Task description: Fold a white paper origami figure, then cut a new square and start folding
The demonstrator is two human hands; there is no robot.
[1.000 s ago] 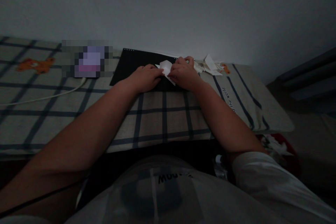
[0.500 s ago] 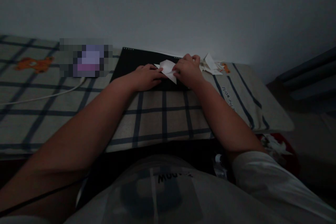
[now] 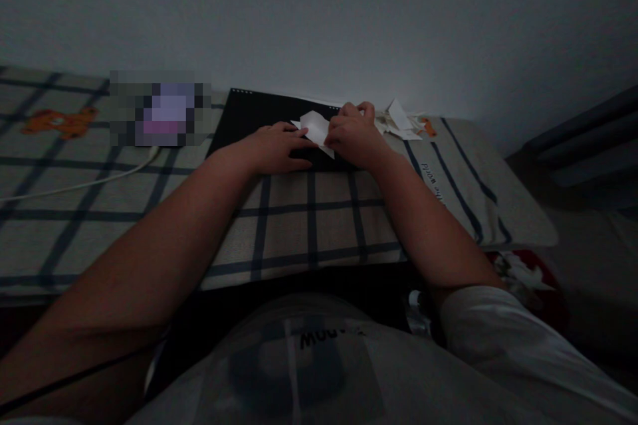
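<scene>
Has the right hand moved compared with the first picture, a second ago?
Yes, slightly rightward: the right hand is now nearer the loose white papers on the cloth.

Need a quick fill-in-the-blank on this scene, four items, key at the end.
1. The left hand and right hand are touching folded paper that is ____ in colour.
2. The flat sheet beneath that paper is ____ in colour.
3. The paper scraps lie nearest the person's ____ hand.
4. The pale cable lies to the ____ of the flat sheet.

Missing words: white; black; right; left.
</scene>
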